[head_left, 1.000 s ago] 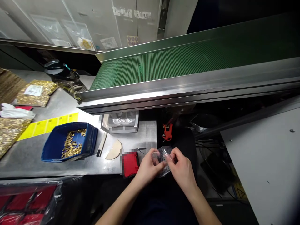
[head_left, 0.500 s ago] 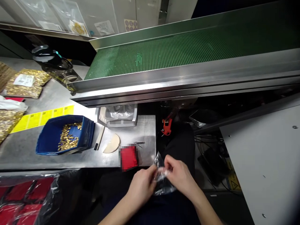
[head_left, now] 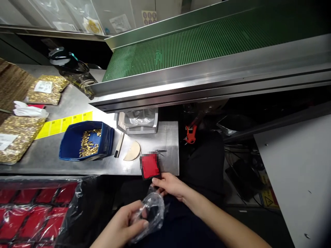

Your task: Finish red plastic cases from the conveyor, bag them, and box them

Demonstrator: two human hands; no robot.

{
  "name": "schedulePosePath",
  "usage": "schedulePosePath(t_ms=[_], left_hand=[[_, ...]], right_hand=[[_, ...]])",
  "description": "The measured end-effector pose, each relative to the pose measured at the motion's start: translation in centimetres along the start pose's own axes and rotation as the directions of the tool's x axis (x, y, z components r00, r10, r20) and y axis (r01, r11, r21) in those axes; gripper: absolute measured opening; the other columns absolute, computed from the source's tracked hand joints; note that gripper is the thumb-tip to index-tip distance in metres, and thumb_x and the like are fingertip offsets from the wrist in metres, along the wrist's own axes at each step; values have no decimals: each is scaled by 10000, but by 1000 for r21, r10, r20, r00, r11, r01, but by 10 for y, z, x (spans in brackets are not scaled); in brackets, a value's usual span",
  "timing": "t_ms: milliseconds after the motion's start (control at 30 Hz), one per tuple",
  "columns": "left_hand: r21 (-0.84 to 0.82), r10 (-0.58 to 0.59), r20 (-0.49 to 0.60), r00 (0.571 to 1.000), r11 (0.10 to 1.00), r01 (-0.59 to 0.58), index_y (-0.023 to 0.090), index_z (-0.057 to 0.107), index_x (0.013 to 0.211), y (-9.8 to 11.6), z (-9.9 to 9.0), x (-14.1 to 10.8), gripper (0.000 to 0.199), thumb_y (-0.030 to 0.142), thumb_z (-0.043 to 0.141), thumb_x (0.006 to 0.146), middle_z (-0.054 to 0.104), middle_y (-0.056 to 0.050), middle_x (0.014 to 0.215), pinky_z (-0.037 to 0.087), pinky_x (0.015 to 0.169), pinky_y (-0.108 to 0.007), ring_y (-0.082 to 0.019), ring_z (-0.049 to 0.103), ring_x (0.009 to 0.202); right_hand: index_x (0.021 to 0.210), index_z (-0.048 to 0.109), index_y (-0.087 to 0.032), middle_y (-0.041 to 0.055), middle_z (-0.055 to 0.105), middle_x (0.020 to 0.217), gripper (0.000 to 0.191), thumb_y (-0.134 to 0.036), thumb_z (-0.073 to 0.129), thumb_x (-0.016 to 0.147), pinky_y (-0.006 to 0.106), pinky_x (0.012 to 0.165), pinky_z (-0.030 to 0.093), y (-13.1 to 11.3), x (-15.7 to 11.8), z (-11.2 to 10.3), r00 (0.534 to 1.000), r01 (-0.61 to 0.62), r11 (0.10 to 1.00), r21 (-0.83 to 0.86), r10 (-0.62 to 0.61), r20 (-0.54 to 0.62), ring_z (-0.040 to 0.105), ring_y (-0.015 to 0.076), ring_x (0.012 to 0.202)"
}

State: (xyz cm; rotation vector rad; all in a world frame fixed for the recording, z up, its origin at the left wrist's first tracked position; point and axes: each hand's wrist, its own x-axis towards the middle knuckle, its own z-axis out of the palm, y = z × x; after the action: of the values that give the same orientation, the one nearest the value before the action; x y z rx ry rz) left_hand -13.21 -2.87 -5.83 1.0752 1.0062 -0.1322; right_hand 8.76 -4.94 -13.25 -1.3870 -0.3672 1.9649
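My left hand is closed on a clear plastic bag, whose rounded mouth stands spread beside the fingers. My right hand pinches the lower corner of a red square piece with a black edge at the front edge of the metal table. Part of that piece is blurred out, so its kind is unclear. The lower fingers of my right hand are close to the bag; whether they touch it, I cannot tell. Small metal snips or tweezers and a pale half-round disc lie just beyond the red piece.
A blue bin holds small gold pieces. Left of it are a yellow label strip and bags of gold pieces. A green conveyor runs behind. Orange-handled cutters hang at right. Plastic-covered red squares sit lower left.
My right hand has left the bag and moved left to the red piece. My left hand has moved down and left with the bag, whose mouth is now spread. The view has shifted slightly.
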Motion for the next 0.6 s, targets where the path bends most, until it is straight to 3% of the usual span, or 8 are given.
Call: schedulePosePath(t_ms=[100, 200, 300, 400, 467, 500, 567, 600], left_hand=[[-21, -11, -71, 997, 1000, 9, 200, 576, 820, -19, -29, -15, 475, 655, 710, 827, 428, 29, 697, 252, 561, -247, -142, 313, 613], [54, 0, -181, 984, 998, 10, 197, 555, 741, -30, -47, -22, 533, 710, 614, 874, 386, 34, 651, 229, 548, -250, -141, 288, 590], [121, 31, -264, 964, 993, 1, 191, 525, 678, -24, -44, -17, 582, 732, 564, 891, 355, 29, 653, 230, 554, -257, -147, 288, 607], [174, 52, -314, 948, 985, 4, 187, 541, 644, -9, -28, -2, 614, 741, 520, 906, 348, 26, 616, 222, 546, -268, -148, 287, 589], [222, 79, -338, 938, 975, -2, 182, 559, 624, 1, -16, 13, 635, 740, 491, 921, 355, 22, 580, 219, 541, -273, -150, 306, 571], [250, 99, -348, 932, 968, -10, 179, 565, 617, 5, -11, 21, 640, 732, 483, 929, 367, 18, 572, 221, 541, -274, -151, 323, 568], [308, 150, -362, 920, 951, -34, 176, 577, 613, 13, 0, 36, 631, 703, 484, 947, 386, 13, 565, 219, 541, -275, -152, 350, 564], [332, 177, -363, 915, 942, -51, 176, 581, 611, 17, 5, 43, 622, 684, 486, 956, 393, 13, 561, 214, 538, -277, -150, 356, 558]], right_hand=[[1093, 717, -178, 99, 748, 1085, 500, -594, 760, 819, 181, 510, 522, 8, 4, 18, 999, 7, 993, 117, -4, -33, 690, 94, 618], [1093, 728, -172, 109, 747, 1099, 500, -599, 733, 833, 180, 541, 522, 10, 0, 24, 995, 62, 988, 140, -50, -86, 705, 109, 684], [982, 771, -153, 82, 765, 946, 428, -544, 777, 807, 222, 614, 534, 5, -16, 18, 982, 151, 986, 65, -143, -121, 715, 176, 796], [897, 787, -159, 50, 750, 840, 315, -466, 790, 824, 276, 709, 531, -6, -46, 3, 947, 251, 966, -55, -257, -193, 684, 204, 811], [958, 791, -187, 50, 758, 912, 247, -419, 745, 884, 311, 789, 529, -17, -73, -9, 879, 355, 912, -207, -401, -257, 678, 218, 851], [1005, 786, -207, 51, 759, 966, 218, -392, 715, 914, 325, 827, 528, -23, -87, -15, 823, 411, 855, -315, -497, -274, 679, 226, 884], [1023, 768, -242, 47, 746, 995, 153, -335, 675, 944, 334, 846, 524, -34, -115, -24, 701, 486, 681, -547, -678, -222, 675, 229, 906], [989, 756, -251, 41, 734, 964, 110, -304, 671, 942, 329, 821, 520, -37, -127, -27, 670, 492, 586, -644, -727, -148, 668, 223, 884]])
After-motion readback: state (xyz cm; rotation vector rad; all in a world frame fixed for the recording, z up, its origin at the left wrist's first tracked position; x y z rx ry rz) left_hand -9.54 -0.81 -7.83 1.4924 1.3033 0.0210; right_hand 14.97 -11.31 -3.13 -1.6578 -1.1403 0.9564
